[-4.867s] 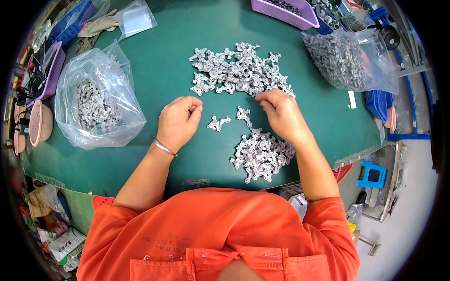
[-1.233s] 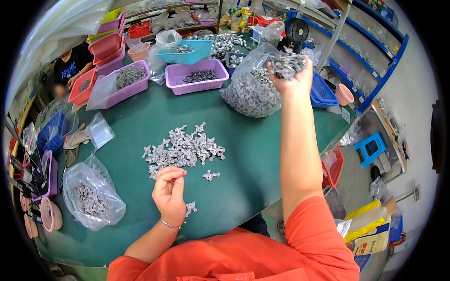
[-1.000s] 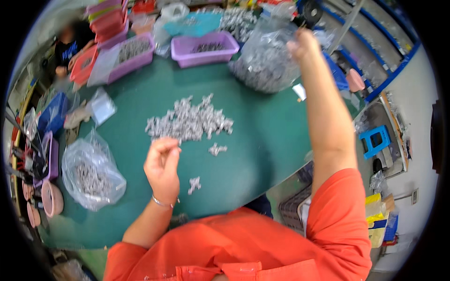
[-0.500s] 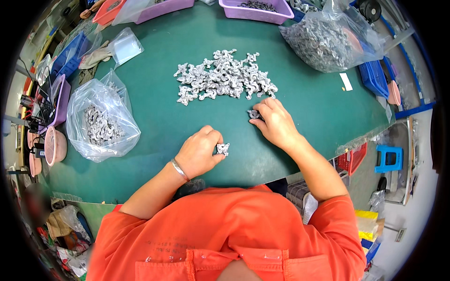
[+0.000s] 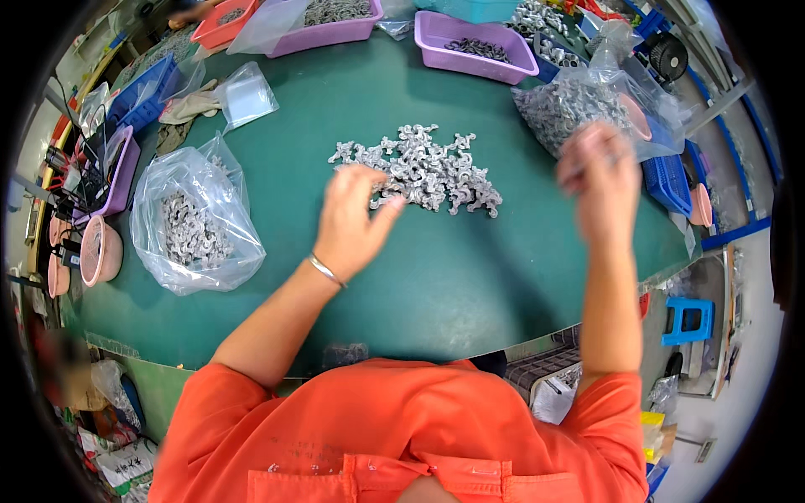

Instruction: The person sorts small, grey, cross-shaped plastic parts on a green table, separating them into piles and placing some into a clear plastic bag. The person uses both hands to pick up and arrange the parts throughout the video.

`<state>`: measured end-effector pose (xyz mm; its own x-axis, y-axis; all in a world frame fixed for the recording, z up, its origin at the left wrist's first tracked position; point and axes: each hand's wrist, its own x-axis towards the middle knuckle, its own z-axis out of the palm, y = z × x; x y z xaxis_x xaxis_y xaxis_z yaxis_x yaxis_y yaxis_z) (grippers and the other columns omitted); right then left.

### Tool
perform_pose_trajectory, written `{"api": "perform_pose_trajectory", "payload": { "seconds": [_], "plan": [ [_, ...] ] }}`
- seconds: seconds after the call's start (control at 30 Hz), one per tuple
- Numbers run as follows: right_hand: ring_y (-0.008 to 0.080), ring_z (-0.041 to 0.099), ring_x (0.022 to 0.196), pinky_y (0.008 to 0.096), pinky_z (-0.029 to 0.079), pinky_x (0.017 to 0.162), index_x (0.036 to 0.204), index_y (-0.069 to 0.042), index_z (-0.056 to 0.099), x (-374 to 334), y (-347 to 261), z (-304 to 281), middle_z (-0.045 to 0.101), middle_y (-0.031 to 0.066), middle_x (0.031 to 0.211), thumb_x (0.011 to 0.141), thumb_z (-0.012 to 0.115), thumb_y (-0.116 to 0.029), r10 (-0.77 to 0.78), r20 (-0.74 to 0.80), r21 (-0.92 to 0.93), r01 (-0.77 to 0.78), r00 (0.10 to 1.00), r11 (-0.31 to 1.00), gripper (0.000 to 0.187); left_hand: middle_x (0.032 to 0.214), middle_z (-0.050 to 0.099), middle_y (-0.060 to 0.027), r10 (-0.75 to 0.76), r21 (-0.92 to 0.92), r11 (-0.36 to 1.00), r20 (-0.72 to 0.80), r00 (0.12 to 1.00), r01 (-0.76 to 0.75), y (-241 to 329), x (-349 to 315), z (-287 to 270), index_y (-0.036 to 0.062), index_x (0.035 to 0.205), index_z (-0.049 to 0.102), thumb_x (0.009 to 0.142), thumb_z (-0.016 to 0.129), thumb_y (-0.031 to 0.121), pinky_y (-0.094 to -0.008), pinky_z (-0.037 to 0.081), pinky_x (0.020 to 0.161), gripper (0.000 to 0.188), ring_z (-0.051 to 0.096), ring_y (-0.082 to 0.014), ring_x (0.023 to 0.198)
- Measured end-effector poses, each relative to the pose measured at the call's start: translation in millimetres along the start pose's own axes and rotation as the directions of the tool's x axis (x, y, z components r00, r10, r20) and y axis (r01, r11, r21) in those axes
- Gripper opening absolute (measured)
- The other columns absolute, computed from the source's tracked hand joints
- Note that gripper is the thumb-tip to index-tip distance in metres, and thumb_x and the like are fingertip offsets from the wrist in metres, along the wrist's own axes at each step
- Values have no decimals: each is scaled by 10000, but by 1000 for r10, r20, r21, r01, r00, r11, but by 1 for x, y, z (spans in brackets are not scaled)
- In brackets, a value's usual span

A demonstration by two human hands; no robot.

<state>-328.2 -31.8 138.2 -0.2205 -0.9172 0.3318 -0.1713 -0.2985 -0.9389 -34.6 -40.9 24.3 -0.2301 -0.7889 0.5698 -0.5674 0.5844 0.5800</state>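
A heap of small silvery-grey cast metal parts [image 5: 432, 172], curved and lobed in shape, lies in the middle of the green table. At the heap's near left edge my left hand [image 5: 350, 220] reaches in with thumb and fingers spread; I see no part held in it. My right hand [image 5: 600, 172] is raised far to the right, in front of a clear plastic bag full of grey metal parts [image 5: 574, 109]. Motion smears its fingers, so whether they hold anything does not show.
An open clear bag of similar parts [image 5: 197, 230] stands at the left. Along the far edge are a purple tray of dark parts [image 5: 432, 54] and another purple tray [image 5: 323, 38]. A blue basket [image 5: 667, 186] sits at the right edge; a pink basket [image 5: 101, 251] at the left.
Half a second ago each hand pinched a metal part near the table's front. Now the left has moved up to the heap, opened and without its part; the right has swung to the right bag.
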Motion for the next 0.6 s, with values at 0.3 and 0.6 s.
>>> {"api": "perform_pose_trajectory", "payload": {
  "seconds": [0.3, 0.6],
  "plan": [
    [347, 622, 1002, 428, 503, 883, 1049, -46, 665, 100, 5, -37, 663, 140, 1084, 822, 688, -117, -834, 418, -724, 687, 360, -66, 239, 1408, 417, -276, -407, 127, 910, 97, 908, 394, -62, 4, 18, 12, 1311, 508, 838, 711, 281, -479, 338, 1107, 580, 417, -446, 1304],
    [387, 542, 1181, 475, 449, 1001, 1137, -29, 642, -84, 105, 39, 581, 186, 1272, 796, 731, -105, -289, 456, -590, 528, 842, 611, 361, 1231, 585, -121, -148, -56, 986, 181, 972, 160, 32, -13, 52, 133, 991, 659, 653, 674, 81, -485, 287, 1100, 342, 502, -320, 1241]
  ]
}}
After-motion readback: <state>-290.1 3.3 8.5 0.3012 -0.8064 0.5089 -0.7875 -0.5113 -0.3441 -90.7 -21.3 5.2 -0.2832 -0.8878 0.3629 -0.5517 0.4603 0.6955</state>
